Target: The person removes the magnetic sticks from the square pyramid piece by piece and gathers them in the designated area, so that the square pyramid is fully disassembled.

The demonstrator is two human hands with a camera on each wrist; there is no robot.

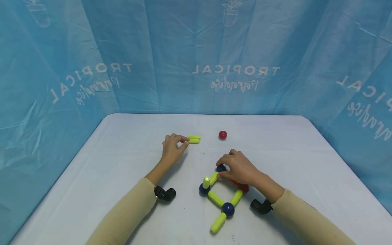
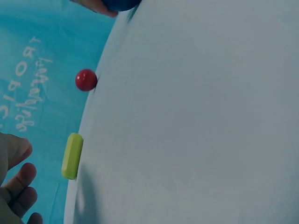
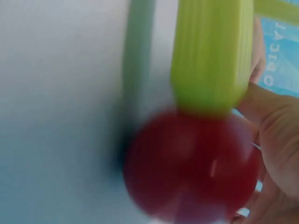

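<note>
A white table [image 1: 122,163] is backed by blue curtain. Loose yellow-green rods [image 1: 194,139] are pinched by the left hand [image 1: 172,149]. The rod-and-ball frame [image 1: 220,200], near centre, is gripped by the right hand [image 1: 239,168].

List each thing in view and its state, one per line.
Left hand: fingers curled, fingertips at the loose rods, grip unclear.
Loose rods: two green ones, lying flat side by side.
Red ball: loose on the table, apart from everything.
Right hand: resting on the structure, fingers curled over it.
Structure: green rods joined by blue and red balls, partly built, lying on the table.
</note>
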